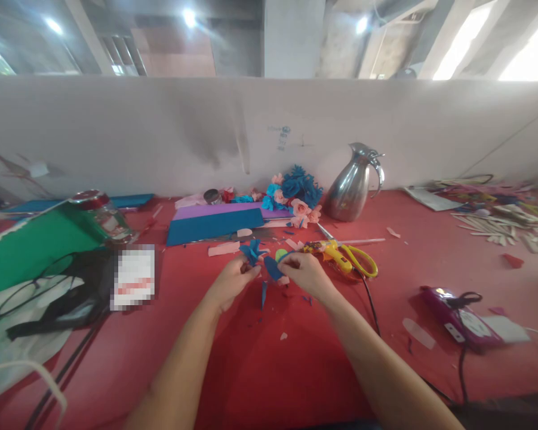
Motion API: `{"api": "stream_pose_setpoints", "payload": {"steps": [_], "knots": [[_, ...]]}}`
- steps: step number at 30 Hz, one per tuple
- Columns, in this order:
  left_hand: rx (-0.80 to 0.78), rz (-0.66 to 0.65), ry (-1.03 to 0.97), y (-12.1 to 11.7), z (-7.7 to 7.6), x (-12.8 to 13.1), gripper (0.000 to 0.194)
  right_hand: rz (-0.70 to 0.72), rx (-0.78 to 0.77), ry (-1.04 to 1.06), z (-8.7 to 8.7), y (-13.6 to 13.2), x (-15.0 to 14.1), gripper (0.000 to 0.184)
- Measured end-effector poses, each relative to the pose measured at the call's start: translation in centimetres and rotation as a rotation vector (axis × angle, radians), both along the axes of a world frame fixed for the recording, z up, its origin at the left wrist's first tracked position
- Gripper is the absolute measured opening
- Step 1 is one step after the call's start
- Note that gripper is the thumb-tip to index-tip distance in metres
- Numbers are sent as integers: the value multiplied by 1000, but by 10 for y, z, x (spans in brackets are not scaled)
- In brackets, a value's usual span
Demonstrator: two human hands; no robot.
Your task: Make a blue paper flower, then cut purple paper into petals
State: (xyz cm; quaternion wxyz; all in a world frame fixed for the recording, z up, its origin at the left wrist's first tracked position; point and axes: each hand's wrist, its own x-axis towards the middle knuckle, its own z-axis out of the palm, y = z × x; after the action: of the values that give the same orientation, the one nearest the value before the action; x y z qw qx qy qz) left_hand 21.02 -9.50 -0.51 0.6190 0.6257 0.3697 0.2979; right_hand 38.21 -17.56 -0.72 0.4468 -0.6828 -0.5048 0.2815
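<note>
Head: blue flower (251,252) (papery, pointed)

A red surface (260,370) runs up to a low, pale wall (161,137), marked near its middle with small blue writing (282,137). Beyond it stands a broad grey pillar (294,39). Three white lights (189,18) glare overhead, slanting beams (87,36) cross both sides, and glaring daylight fills an opening (528,51) at upper right.
</note>
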Motion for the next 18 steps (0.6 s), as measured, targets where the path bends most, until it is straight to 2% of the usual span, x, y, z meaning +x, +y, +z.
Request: {"api": "stream_pose_setpoints", "payload": {"steps": [2,5,8,13,18], "knots": [[-49,68,-85,2,-3,0,24,-117,83,170,0,2,1,17],[-134,138,-178,2,-4,1,23,-203,179,469,3,4,-3,20],[-251,93,-291,-4,-1,5,29,-267,233,690,7,4,-9,21],[-434,3,-420,-19,3,15,26,-361,267,830,7,6,-23,22],[-427,-32,-433,-25,-4,24,25,-373,292,901,2,7,-34,26]]}}
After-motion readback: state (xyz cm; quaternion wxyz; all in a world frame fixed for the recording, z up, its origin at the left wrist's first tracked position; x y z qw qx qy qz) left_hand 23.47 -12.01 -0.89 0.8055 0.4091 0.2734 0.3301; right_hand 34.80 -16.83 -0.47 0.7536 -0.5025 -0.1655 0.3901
